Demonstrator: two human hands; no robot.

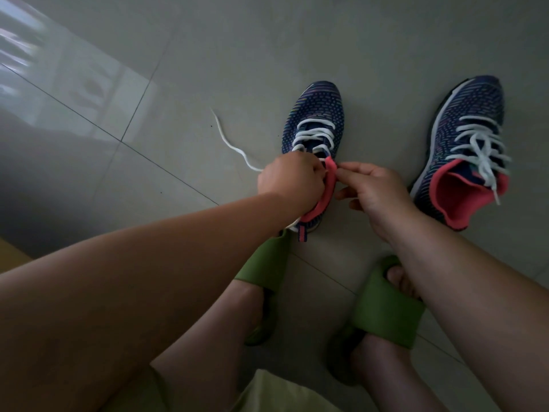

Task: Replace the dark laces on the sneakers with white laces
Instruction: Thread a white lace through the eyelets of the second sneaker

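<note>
Tiled floor (184,69); hands seemingly pinching lace (228,147).

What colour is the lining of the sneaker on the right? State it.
Coral pink lining, clearest in the head view.

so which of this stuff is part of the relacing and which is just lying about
In the job:
left sneaker, being laced
its white lace
right sneaker, already white-laced
left hand
right hand

Just there:
green slippers
tiled floor
</note>
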